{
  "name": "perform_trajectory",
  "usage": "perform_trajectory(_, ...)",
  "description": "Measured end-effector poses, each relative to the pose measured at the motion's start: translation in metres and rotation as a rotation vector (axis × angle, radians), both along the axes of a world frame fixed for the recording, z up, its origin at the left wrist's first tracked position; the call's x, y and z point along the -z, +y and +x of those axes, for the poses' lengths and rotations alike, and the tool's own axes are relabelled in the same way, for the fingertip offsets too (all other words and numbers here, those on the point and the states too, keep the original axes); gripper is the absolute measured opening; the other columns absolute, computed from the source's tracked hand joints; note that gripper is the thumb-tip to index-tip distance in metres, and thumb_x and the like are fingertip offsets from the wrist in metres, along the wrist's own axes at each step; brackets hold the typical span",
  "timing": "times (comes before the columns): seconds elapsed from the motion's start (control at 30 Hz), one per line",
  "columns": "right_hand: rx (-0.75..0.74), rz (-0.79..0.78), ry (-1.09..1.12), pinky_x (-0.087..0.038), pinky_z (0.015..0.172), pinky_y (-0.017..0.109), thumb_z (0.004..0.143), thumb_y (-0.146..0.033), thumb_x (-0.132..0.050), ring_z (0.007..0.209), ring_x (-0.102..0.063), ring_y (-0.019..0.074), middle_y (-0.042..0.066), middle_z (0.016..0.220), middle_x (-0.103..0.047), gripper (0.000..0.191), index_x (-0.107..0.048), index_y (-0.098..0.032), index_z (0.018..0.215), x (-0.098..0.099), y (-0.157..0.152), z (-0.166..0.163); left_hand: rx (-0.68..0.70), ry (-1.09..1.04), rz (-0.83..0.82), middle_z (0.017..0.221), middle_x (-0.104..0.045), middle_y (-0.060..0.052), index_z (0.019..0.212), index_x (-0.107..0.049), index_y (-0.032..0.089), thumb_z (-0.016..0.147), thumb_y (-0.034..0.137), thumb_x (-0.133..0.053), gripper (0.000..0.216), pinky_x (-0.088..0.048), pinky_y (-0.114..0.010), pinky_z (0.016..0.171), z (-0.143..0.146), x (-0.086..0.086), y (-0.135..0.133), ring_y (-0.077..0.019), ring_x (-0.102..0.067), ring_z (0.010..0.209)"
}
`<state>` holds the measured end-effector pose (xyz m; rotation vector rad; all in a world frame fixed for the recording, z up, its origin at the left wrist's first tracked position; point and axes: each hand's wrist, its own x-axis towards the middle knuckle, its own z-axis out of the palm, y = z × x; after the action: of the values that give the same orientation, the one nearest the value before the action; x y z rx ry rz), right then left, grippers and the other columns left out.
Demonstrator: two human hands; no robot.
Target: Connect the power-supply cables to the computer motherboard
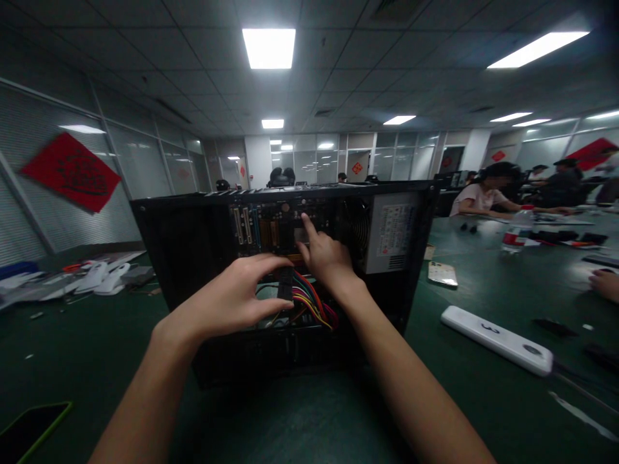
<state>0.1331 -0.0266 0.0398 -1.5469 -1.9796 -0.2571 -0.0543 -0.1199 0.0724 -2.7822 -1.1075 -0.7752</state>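
A black computer case [167, 258] stands open-sided in front of me on the table. My left hand [242, 293] reaches in at its lower middle, thumb and fingers on either side of a black power connector [285, 285]. From that plug a bundle of coloured wires [314, 299] curves to the right. My right hand [329, 254] is inside the case above the bundle, its index finger stretched towards the motherboard [285, 219]; whether the fingertip touches is unclear. Nothing shows in that hand, though its other fingers are partly hidden. A labelled power supply [393, 235] sits at upper right.
On the right lie a phone [442, 274], a white power strip [498, 338] and a water bottle [518, 231]. A person [483, 193] sits beyond, and another person's hand [604, 283] is at the right edge. At left are white devices [101, 277] and a green-edged phone [36, 428].
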Motion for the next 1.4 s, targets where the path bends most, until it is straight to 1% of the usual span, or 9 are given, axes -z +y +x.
perform_trajectory(0.13, -0.053, -0.012, 0.11, -0.053, 0.074, 0.041, 0.097, -0.038, -0.046, 0.082, -0.069, 0.0286, 0.018, 0.108, -0.07, 0.074, -0.012, -0.018, 0.159, 0.003, 0.003, 0.001, 0.01, 0.001, 0.003, 0.126, -0.067, -0.01, 0.131, -0.06, 0.022, 0.084, 0.047, -0.069, 0.055, -0.051, -0.041, 0.101, 0.001, 0.0, 0.0, -0.0265, -0.063, 0.115)
perform_trajectory(0.3, -0.192, 0.131, 0.573, -0.051, 0.075, 0.035, 0.094, -0.035, -0.049, 0.082, -0.067, 0.0251, 0.014, 0.101, -0.069, 0.092, 0.011, -0.004, 0.155, 0.009, 0.007, -0.007, -0.008, 0.019, 0.003, 0.127, -0.067, -0.008, 0.131, -0.059, 0.021, 0.084, 0.049, -0.068, 0.055, -0.051, -0.037, 0.101, 0.002, -0.001, -0.001, -0.0253, -0.063, 0.115)
perform_trajectory(0.4, -0.287, 0.187, 0.814, -0.05, 0.072, 0.031, 0.093, -0.032, -0.049, 0.079, -0.065, 0.0197, 0.011, 0.106, -0.066, 0.092, 0.015, -0.008, 0.154, 0.012, 0.007, -0.013, -0.009, 0.015, 0.007, 0.126, -0.067, -0.008, 0.129, -0.06, 0.021, 0.083, 0.049, -0.069, 0.054, -0.051, -0.036, 0.1, 0.002, -0.001, -0.002, -0.0253, -0.064, 0.115)
perform_trajectory(0.47, -0.309, 0.194, 0.886, -0.049, 0.07, 0.029, 0.092, -0.031, -0.048, 0.077, -0.064, 0.018, 0.01, 0.108, -0.064, 0.091, 0.014, -0.01, 0.155, 0.012, 0.007, -0.014, -0.001, 0.008, 0.008, 0.125, -0.068, -0.008, 0.129, -0.061, 0.022, 0.083, 0.047, -0.069, 0.053, -0.051, -0.037, 0.1, 0.002, -0.001, -0.002, -0.0254, -0.064, 0.114)
perform_trajectory(0.77, -0.346, 0.17, 0.88, -0.048, 0.069, 0.029, 0.09, -0.029, -0.05, 0.078, -0.064, 0.0177, 0.009, 0.104, -0.066, 0.09, 0.008, -0.011, 0.157, 0.013, 0.008, -0.009, 0.018, 0.012, -0.002, 0.127, -0.066, -0.01, 0.13, -0.059, 0.021, 0.085, 0.047, -0.069, 0.053, -0.051, -0.038, 0.1, 0.002, 0.001, 0.0, -0.0257, -0.063, 0.116)
perform_trajectory(0.97, -0.352, 0.023, 0.646, -0.046, 0.072, 0.031, 0.088, -0.031, -0.052, 0.077, -0.065, 0.0211, 0.005, 0.082, -0.069, 0.086, -0.009, -0.001, 0.156, 0.02, 0.016, -0.002, 0.037, 0.011, -0.005, 0.128, -0.066, -0.008, 0.132, -0.058, 0.021, 0.085, 0.045, -0.069, 0.054, -0.05, -0.036, 0.101, 0.003, 0.001, 0.0, -0.0242, -0.063, 0.116)
perform_trajectory(1.13, -0.326, 0.029, 0.602, -0.041, 0.063, 0.029, 0.088, -0.028, -0.051, 0.068, -0.062, 0.0197, 0.001, 0.07, -0.065, 0.086, -0.007, 0.0, 0.156, 0.02, 0.018, 0.003, 0.035, 0.018, -0.005, 0.129, -0.065, -0.008, 0.131, -0.058, 0.021, 0.085, 0.045, -0.068, 0.053, -0.049, -0.036, 0.102, 0.005, 0.001, 0.0, -0.0243, -0.062, 0.117)
perform_trajectory(1.27, -0.356, -0.019, 0.672, -0.04, 0.061, 0.027, 0.086, -0.027, -0.053, 0.063, -0.059, 0.0173, -0.002, 0.065, -0.06, 0.086, -0.01, 0.001, 0.155, 0.02, 0.023, 0.004, 0.031, 0.03, -0.004, 0.131, -0.064, -0.009, 0.133, -0.057, 0.021, 0.086, 0.046, -0.068, 0.054, -0.048, -0.037, 0.103, 0.005, 0.003, 0.001, -0.0248, -0.061, 0.119)
perform_trajectory(1.4, -0.512, -0.097, 0.966, -0.042, 0.053, 0.023, 0.082, -0.034, -0.057, 0.059, -0.053, 0.0131, -0.005, 0.071, -0.057, 0.095, -0.005, -0.009, 0.158, 0.024, 0.034, -0.001, 0.005, 0.038, -0.008, 0.132, -0.064, -0.008, 0.133, -0.057, 0.021, 0.085, 0.049, -0.068, 0.057, -0.048, -0.037, 0.103, 0.004, 0.004, 0.001, -0.0246, -0.06, 0.12)
